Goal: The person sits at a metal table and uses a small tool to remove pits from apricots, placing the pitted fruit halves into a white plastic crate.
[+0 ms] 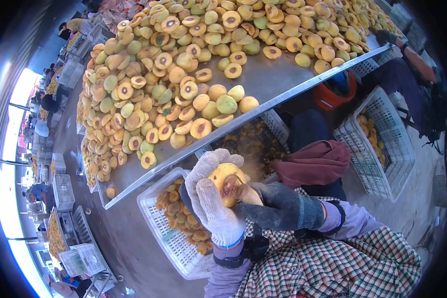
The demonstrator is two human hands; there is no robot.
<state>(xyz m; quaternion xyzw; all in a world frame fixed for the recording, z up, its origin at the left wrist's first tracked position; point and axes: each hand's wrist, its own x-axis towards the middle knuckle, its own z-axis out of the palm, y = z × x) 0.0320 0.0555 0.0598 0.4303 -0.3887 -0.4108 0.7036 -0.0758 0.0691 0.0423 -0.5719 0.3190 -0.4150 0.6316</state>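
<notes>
My left hand, in a whitish knit glove, is closed around a yellow peach half with its cut side and reddish-brown hollow facing right. My right hand, in a dark grey glove, is closed against the peach's right side. A pale tan curved piece shows at its fingers; I cannot tell what it is. Both hands are over my lap at the table's near edge. Beyond them, a large heap of halved peaches, many with brown pits showing, covers much of the metal table.
Below left of my hands, a white crate holds peach pieces. Another crate with pieces is partly under the table edge. At right are a white crate, an orange bucket and another person's arm. Maroon cloth lies near my knee.
</notes>
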